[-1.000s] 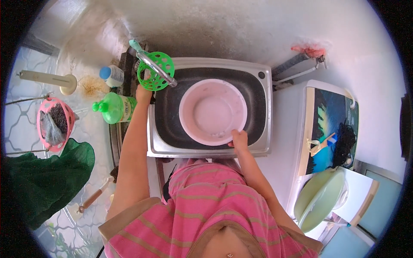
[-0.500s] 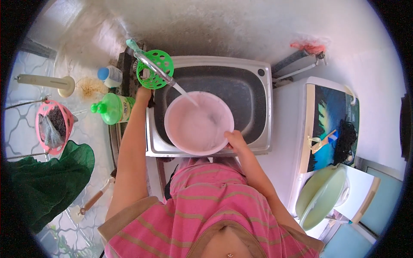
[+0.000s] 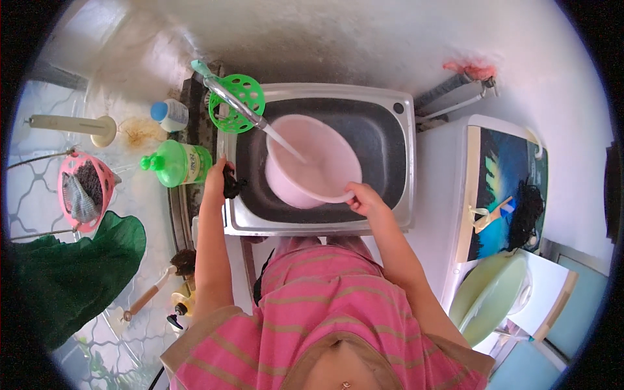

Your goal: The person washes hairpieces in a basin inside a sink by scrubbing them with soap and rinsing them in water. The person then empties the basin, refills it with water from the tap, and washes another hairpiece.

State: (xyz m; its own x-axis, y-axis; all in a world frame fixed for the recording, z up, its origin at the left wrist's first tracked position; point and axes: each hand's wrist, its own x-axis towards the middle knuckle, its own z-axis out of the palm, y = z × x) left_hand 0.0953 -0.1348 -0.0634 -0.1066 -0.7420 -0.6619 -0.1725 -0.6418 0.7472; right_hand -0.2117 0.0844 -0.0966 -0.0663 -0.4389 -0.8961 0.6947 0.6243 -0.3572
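Note:
A pale pink basin [image 3: 286, 185] hangs tilted over the sink [image 3: 383, 149], its mouth turned toward the faucet. My right hand [image 3: 368, 199] is closed on its near right rim. Water runs from the metal faucet [image 3: 234, 103] into it. Over the sink's left edge, my left hand [image 3: 218, 174] is closed on a black crumpled thing [image 3: 232, 182], too dark to name. Beside that hand stands a green-capped bottle [image 3: 177, 164] of green liquid. A green holed basket [image 3: 247, 97] sits behind the faucet.
A white bottle with a blue cap [image 3: 170, 115] stands at the left. Farther left are a pink basket [image 3: 83, 188] and a dark green cloth [image 3: 84, 273]. To the right are a white appliance [image 3: 442, 188] and a light green basin [image 3: 484, 299].
The basin has tipped and shifted slightly, showing more of its outer side. My left hand has come nearer along the sink's left edge, the black thing moving with it.

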